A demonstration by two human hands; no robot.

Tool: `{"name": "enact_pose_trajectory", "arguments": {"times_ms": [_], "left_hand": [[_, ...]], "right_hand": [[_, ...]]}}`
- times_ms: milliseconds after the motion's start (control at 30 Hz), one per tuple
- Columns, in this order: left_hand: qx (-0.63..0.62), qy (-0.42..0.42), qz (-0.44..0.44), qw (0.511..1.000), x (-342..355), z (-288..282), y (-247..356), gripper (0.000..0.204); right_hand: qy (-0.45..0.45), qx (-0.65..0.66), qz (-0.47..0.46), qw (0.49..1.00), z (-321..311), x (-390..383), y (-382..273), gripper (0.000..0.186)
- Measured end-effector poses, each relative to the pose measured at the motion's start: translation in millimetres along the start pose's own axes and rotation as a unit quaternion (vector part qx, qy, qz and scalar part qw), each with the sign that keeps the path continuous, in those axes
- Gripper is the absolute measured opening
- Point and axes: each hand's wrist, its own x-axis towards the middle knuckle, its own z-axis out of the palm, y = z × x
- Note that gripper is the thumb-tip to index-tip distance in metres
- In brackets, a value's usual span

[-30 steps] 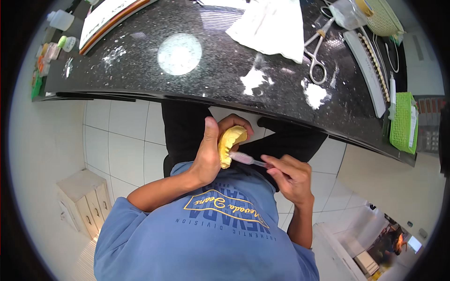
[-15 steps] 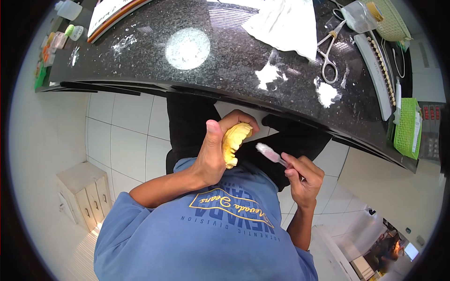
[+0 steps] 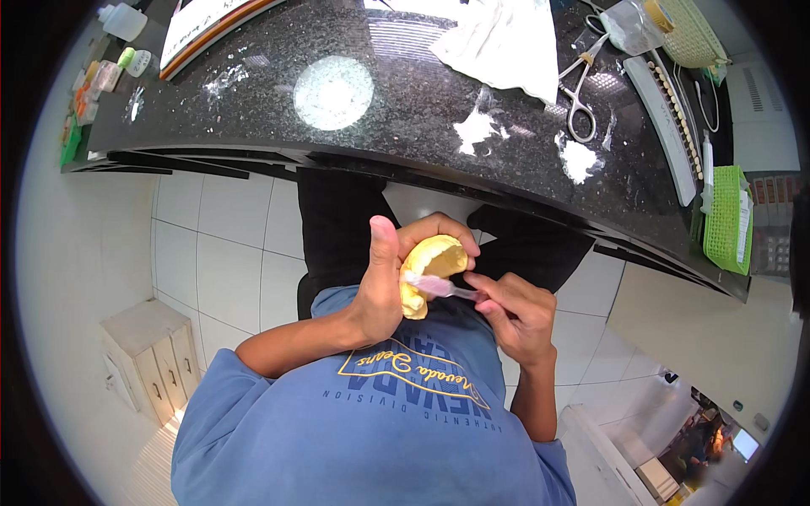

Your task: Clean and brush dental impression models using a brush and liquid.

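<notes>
My left hand (image 3: 384,278) is wrapped round a yellow, horseshoe-shaped dental cast (image 3: 432,250), its thumb pointing up and away from the piece. The cast's curved inner side now faces up to the right. Between thumb and fingers, my right hand (image 3: 519,314) grips a toothbrush (image 3: 447,288) with a clear pinkish handle. The brush head lies against the near part of the cast; its bristles are hard to make out there. Both hands are over my lap, in front of the counter's edge.
The dark speckled counter (image 3: 253,110) carries white powder smears (image 3: 580,158), a white cloth (image 3: 506,51), scissor-like forceps (image 3: 582,105), a jar with a yellow lid (image 3: 633,29), a tooth shade guide (image 3: 666,126) and a green basket (image 3: 727,221). Small bottles (image 3: 105,76) stand far left.
My right hand has moved left, bringing the brush head onto the cast. My left hand has tilted the cast so its hollow inner side shows more.
</notes>
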Motion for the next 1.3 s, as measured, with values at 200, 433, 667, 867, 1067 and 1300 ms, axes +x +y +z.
{"name": "enact_pose_trajectory", "arguments": {"times_ms": [200,433,667,867,1067,1300], "left_hand": [[-0.107,-0.031,-0.059,0.992,1,-1,-9,0.112],[-0.022,-0.002,-0.036,0.999,4,-4,-5,0.118],[-0.064,-0.007,-0.043,0.997,4,2,-5,0.110],[-0.056,-0.006,-0.063,0.996,-7,-12,-17,0.072],[-0.075,-0.181,-0.073,0.978,-9,-11,25,0.059],[0.056,-0.325,-0.030,0.944,1,-14,139,0.067]], "right_hand": [[0.023,-0.002,0.051,0.998,-14,-18,-8,0.029],[0.001,-0.065,0.052,0.997,-19,-16,-9,0.025],[0.013,-0.038,0.010,0.999,-3,-3,-17,0.028],[0.028,-0.062,0.102,0.992,-50,-33,-9,0.026],[0.123,-0.120,-0.018,0.985,-105,0,-55,0.028],[0.204,-0.237,-0.169,0.935,-140,93,-92,0.027]]}}
